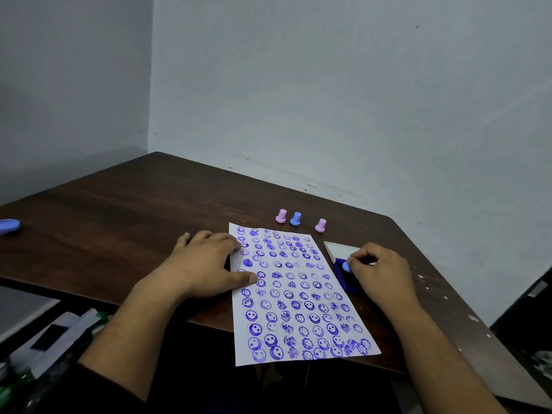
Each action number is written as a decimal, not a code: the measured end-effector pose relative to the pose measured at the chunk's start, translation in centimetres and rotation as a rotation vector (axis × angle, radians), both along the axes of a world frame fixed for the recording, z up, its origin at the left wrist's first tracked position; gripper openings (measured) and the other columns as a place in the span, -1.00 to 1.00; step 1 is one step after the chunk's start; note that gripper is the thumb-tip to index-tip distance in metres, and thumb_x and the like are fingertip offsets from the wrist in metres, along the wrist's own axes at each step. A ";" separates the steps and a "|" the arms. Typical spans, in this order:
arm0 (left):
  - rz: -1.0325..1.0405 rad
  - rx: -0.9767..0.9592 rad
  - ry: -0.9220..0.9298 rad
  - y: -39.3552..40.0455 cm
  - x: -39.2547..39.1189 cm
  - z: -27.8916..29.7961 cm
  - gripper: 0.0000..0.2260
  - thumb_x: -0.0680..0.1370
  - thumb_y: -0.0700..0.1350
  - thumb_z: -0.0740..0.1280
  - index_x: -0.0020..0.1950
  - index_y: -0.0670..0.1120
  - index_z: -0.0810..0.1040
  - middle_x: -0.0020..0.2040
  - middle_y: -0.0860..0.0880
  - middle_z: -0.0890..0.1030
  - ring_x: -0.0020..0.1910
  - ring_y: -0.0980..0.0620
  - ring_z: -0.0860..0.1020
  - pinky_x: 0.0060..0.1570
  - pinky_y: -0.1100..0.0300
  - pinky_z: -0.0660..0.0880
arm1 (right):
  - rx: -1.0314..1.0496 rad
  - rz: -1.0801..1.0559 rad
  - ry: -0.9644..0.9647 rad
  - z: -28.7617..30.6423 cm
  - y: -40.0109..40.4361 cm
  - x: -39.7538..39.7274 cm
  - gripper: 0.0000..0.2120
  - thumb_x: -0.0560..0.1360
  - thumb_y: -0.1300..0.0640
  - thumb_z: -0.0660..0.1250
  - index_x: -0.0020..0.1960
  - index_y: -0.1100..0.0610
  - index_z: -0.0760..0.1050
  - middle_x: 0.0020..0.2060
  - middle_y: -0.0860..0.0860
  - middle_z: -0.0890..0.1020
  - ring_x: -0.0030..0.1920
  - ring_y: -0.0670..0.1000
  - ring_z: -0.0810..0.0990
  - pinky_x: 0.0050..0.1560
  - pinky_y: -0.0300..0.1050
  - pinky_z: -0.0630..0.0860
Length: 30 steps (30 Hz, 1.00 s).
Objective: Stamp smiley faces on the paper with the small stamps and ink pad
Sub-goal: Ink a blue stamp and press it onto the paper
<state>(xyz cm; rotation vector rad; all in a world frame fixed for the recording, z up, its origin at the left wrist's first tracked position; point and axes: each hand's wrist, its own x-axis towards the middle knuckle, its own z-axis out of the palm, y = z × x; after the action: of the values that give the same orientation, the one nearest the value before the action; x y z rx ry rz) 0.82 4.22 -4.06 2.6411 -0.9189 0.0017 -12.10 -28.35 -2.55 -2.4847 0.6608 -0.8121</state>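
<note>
A white paper sheet (pixel 298 294) covered with rows of blue smiley prints lies on the dark wooden table (pixel 119 228), its near end hanging over the table's front edge. My left hand (pixel 206 264) rests flat on the sheet's left edge. My right hand (pixel 379 273) pinches a small blue stamp (pixel 346 266) and holds it down on the blue ink pad (pixel 346 279), whose white lid (pixel 340 251) is open behind it. The hand hides much of the pad.
Three spare stamps stand beyond the paper: a pink stamp (pixel 281 216), a blue stamp (pixel 295 219) and another pink stamp (pixel 320 225). A blue object (pixel 9 226) lies at the table's far left. Walls close the corner behind. Clutter sits below the table's left edge.
</note>
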 end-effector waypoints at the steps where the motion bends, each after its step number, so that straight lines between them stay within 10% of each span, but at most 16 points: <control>1: 0.000 -0.006 0.002 0.0 0.0 0.0 -0.14 0.33 0.60 0.14 0.52 0.17 0.31 0.54 0.22 0.28 0.53 0.06 0.14 0.50 -0.18 -0.03 | -0.005 -0.002 -0.006 0.0 0.0 0.0 -0.87 0.52 0.04 0.52 -0.19 -0.10 0.65 -0.15 -0.20 0.71 -0.07 -0.07 0.64 -0.07 0.08 0.66; 30: -0.001 -0.002 0.016 0.1 0.0 0.2 -0.14 0.32 0.61 0.14 0.50 0.17 0.34 0.53 0.20 0.31 0.52 0.03 0.17 0.50 -0.19 -0.01 | -0.120 0.092 -0.025 1.6 2.8 0.6 -0.86 0.52 0.02 0.51 -0.18 -0.11 0.61 -0.21 -0.29 0.66 -0.07 -0.13 0.65 -0.12 -0.11 0.57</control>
<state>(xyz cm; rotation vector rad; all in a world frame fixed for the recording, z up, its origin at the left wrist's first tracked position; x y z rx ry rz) 0.80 4.27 -3.90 2.6349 -0.9151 -0.0190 -11.54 -25.58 -0.93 -2.5866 0.4986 -0.8699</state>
